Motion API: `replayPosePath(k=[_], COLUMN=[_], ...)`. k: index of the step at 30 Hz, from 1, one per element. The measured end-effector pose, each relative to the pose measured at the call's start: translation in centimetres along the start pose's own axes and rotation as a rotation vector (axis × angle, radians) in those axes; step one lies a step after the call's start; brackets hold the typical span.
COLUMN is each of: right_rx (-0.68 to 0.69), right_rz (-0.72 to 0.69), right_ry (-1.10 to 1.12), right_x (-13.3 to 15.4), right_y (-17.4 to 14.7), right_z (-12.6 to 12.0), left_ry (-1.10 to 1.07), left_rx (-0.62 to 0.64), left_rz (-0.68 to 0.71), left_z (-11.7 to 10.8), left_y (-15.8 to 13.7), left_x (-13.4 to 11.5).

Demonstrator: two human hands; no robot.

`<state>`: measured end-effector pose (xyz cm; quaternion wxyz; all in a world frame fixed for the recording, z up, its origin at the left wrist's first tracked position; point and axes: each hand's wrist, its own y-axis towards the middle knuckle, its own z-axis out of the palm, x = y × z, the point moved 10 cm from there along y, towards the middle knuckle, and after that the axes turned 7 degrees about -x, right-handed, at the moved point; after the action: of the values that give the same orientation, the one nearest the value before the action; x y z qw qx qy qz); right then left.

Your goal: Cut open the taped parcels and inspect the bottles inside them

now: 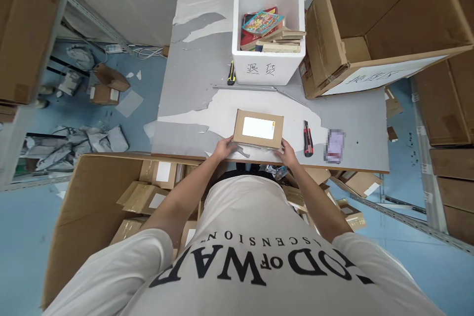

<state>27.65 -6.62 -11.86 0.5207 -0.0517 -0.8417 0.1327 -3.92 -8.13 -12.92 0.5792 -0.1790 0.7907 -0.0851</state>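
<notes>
A small brown cardboard box (240, 129) with a white label on top lies near the front edge of the worn table. My left hand (224, 148) grips its near left corner, and my right hand (287, 153) grips its near right corner. Parts of the fingers are hidden at the box's sides. Right of the box lies a red and black utility knife (308, 139). Beside that knife is a blurred, pale purple object (335, 146) whose kind I cannot make out.
A white foam box (269, 66) holding several books (262, 23) stands at the table's back. Left of it lies a yellow and black utility knife (231, 73). A large open carton (324, 44) stands at back right. Below the table edge, another carton (89, 197) holds several parcels.
</notes>
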Motion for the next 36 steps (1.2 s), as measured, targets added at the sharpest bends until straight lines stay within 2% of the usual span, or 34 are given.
replayPosePath(k=[3,6,8,12,15,20,24,27,29,31,33,36], right_rx=[-0.016,-0.023,-0.038,-0.099,-0.095,-0.036,-0.018,-0.004,0.002,-0.036,-0.122,-0.285], right_rz=[0.053,0.037,-0.011,-0.083,-0.035,0.078,0.124,0.166,0.164,0.163,0.183,0.263], right_ry=[0.103,0.125,0.056,-0.19,-0.33,-0.396,-0.397,-0.386,-0.352,-0.317,-0.312,-0.385], right_x=[0.3,1.8,3.4,7.0,8.4,8.0,7.5,7.1,6.8,6.2,4.9,2.0], right_y=[0.0,0.1,0.1,0.6,1.1,2.0,2.8,3.0,3.0,3.0,3.1,2.9], right_z=[0.8,0.5,-0.5,-2.9,-3.5,-2.9,-2.9,-2.8,-2.6,-3.2,-5.0,-9.2], left_ry=[0.005,0.01,0.061,0.229,0.298,0.36,0.437,0.529,0.614,0.698,0.766,0.81], left_rx=[-0.001,-0.015,-0.049,-0.204,-0.284,-0.299,-0.214,-0.207,-0.194,-0.075,0.051,0.097], left_rz=[0.032,0.085,0.132,0.149,0.098,0.033,0.07,0.202,0.396,0.612,0.746,0.8], left_z=[0.6,-0.1,-1.1,-3.3,-3.8,-3.4,-2.5,-1.4,0.3,3.2,5.7,6.9], left_y=[0.0,0.0,-0.4,-1.2,-1.1,-0.3,-0.2,-1.4,-3.0,-4.8,-6.3,-6.9], left_x=[-0.4,-2.3,-4.2,-8.1,-10.0,-10.6,-10.8,-11.8,-13.3,-14.3,-14.2,-13.5])
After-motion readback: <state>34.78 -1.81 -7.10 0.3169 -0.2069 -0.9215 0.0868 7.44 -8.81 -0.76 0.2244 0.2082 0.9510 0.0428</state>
